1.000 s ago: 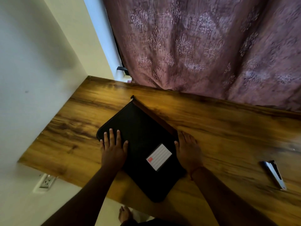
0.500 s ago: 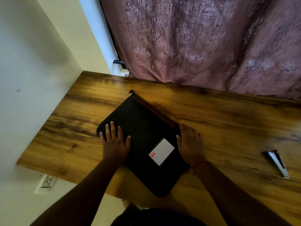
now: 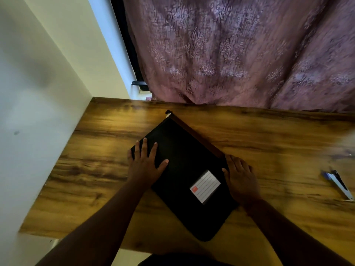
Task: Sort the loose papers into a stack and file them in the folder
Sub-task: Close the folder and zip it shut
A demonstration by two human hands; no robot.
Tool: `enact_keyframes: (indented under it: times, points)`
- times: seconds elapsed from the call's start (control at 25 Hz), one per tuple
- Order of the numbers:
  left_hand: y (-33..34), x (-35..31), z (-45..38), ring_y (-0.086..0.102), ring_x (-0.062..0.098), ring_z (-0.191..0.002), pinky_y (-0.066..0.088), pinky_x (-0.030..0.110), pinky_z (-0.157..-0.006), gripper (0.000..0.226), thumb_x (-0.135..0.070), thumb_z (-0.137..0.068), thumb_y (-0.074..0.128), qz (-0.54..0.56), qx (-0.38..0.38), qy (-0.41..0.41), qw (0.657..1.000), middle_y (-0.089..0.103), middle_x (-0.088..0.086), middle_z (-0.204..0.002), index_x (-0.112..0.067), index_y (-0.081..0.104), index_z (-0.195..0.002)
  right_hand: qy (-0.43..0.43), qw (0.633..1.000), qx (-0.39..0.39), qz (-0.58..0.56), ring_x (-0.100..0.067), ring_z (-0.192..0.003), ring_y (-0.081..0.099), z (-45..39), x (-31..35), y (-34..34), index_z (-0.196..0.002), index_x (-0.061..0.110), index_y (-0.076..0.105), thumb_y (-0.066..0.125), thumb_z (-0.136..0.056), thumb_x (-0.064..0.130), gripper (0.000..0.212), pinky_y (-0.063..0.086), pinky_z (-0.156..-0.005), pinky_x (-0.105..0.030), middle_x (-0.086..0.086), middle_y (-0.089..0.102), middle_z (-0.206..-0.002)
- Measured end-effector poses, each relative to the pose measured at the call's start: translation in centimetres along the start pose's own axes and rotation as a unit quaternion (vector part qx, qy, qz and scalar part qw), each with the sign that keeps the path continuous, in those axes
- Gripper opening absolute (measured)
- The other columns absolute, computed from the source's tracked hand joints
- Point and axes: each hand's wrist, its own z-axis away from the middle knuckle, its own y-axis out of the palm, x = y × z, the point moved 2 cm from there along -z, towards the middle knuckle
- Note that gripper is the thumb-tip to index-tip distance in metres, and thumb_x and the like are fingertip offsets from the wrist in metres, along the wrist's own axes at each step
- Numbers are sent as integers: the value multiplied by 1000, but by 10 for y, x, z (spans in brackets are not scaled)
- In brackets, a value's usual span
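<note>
Left hand is lying flat on the left corner of the folder, fingers straight and fanned a bit, thumb sticking out to the side across the black cover. Forearm runs back down to the bottom left. Right hand sits at the folder's right edge, palm down, fingers straight and close together, resting partly on the table just beside the cover with the thumb up against the edge. Can't really tell if the fingertips are hooked under that edge or just lying next to it.

The folder is a black zip-up one, closed, lying flat and turned diagonally on the table, with one corner pointing at the person and the opposite one pointing at the curtain. There's a brown strip along the upper right side with the zipper pull at the far corner. A white lined label with a small red square sits on the cover between the two hands, closer to the right one.

The table is glossy dark-grained wood, pushed into the corner against a pale wall on the left. A stapler lies well off to the right, near the frame edge. Behind the table hangs a mauve patterned curtain, with a dark window frame showing at its left side.
</note>
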Motion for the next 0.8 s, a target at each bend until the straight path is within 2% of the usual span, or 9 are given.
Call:
enact_keyframes:
  times: [0.12,0.24,0.32,0.4,0.48,0.6,0.72,0.8]
  points:
    - [-10,9,-14,25,38,-141,27,55,-108,78,-77,-89,24,-12,12,-23,1000,20,16,-159,-33,24,-153,-9,1000,5,12,-24,-129,47,-7,-4,2,-146,16,40,25,-99,48,59,43,-98,-44,-5,51,-142]
    - [-14,14,-10,41,38,-123,38,50,-94,76,-76,-90,24,-46,18,-42,998,36,17,-142,-31,29,-150,-17,998,12,52,-30,-126,50,-33,-5,2,-145,20,43,24,-97,50,60,42,-96,-49,-4,54,-140]
    - [-16,17,-3,43,36,-116,42,47,-89,74,-74,-91,26,-55,19,-54,997,41,17,-134,-27,32,-149,-9,994,28,104,-36,-124,50,-55,-3,-3,-143,21,47,35,-97,46,54,41,-96,-55,-7,54,-139]
    - [-20,17,8,47,35,-112,46,43,-85,72,-69,-94,29,-49,33,-47,997,44,18,-130,-21,36,-147,1,988,49,143,-42,-127,45,-74,8,-10,-142,17,48,53,-95,32,49,39,-98,-62,-14,50,-142]
    - [-18,13,17,51,35,-110,49,42,-85,70,-65,-97,29,-25,74,-51,996,45,19,-130,-15,35,-146,8,988,74,135,-44,-138,32,-83,33,-15,-150,17,33,47,-97,25,56,31,-106,-64,-16,34,-153]
    - [-7,0,30,55,36,-110,50,41,-85,69,-63,-96,19,-27,147,-67,987,46,21,-134,-15,35,-143,14,993,106,43,-40,-149,3,-80,75,-8,-157,23,6,29,-104,35,59,11,-117,-61,-14,5,-163]
    - [-4,-24,49,58,36,-111,49,40,-90,55,-56,-98,38,68,149,-129,978,55,21,-128,-11,42,-130,-72,992,102,20,-39,-149,-6,-57,104,2,-157,26,3,23,-103,48,61,2,-117,-61,-13,-3,-164]
    - [-7,-45,64,58,37,-113,48,39,-95,50,-51,-99,42,120,165,-157,966,59,21,-124,-10,44,-128,-129,986,108,17,-37,-150,-9,-37,112,6,-157,28,3,23,-102,50,62,-1,-117,-61,-10,-3,-164]
